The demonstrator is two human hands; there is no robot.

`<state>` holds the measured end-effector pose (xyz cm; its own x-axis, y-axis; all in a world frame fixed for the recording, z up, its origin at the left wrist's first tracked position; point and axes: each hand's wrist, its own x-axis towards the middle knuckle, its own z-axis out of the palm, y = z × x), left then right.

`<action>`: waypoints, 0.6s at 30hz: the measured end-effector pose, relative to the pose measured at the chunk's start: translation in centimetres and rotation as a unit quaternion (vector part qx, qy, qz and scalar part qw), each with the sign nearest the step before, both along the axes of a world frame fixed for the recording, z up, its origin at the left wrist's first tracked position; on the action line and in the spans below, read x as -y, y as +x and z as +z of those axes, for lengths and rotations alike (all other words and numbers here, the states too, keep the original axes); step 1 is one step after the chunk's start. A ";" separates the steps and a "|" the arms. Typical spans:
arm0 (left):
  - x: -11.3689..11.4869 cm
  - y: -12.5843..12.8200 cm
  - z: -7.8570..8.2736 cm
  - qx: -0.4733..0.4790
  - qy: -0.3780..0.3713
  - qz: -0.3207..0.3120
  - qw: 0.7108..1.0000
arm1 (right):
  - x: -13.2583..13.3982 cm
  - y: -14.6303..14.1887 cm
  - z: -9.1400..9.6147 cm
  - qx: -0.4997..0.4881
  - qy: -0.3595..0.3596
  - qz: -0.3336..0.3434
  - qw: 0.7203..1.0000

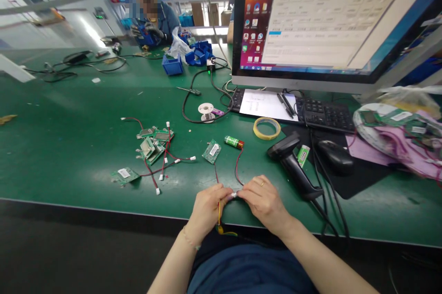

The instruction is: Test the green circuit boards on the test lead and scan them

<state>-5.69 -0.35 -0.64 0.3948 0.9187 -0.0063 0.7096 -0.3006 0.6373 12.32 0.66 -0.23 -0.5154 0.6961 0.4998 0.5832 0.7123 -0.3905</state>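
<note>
My left hand (208,207) and my right hand (264,202) meet at the table's front edge, fingers closed in a pinch. Between their fingertips shows a small white wire connector (234,195). A thin red and dark lead runs from a green circuit board (212,151) with a white label to my left hand. From a green battery (234,142) a red and black lead comes down to my right hand. Whether the two leads are joined is hidden by the fingers. A yellow wire (219,213) hangs by my left hand.
Several circuit boards (152,149) with leads lie in a pile at left. A tape roll (267,128), barcode scanner (293,165), mouse (334,155) and loose cables are at right. Behind stand a keyboard (324,114) and monitor (311,31). Another person sits across the table.
</note>
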 end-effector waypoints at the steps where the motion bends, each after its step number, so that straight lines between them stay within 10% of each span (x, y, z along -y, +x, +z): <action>1: 0.0 0.0 0.0 0.000 0.001 -0.002 1.000 | 0.1 -0.1 0.1 0.008 0.007 0.002 1.000; 8: 0.2 0.2 -0.3 -0.034 0.029 0.004 0.999 | 0.7 -0.5 0.0 0.018 0.006 0.022 1.000; 18: 0.3 0.3 -0.3 -0.114 0.062 -0.057 0.990 | -2.8 0.3 -0.1 -0.037 -0.286 0.110 0.951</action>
<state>-5.42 -0.65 -0.92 0.4969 0.8678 0.0021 0.7881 -0.4522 0.4176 12.60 3.42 -0.31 -0.6576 0.7448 0.1132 0.4004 0.4728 -0.7849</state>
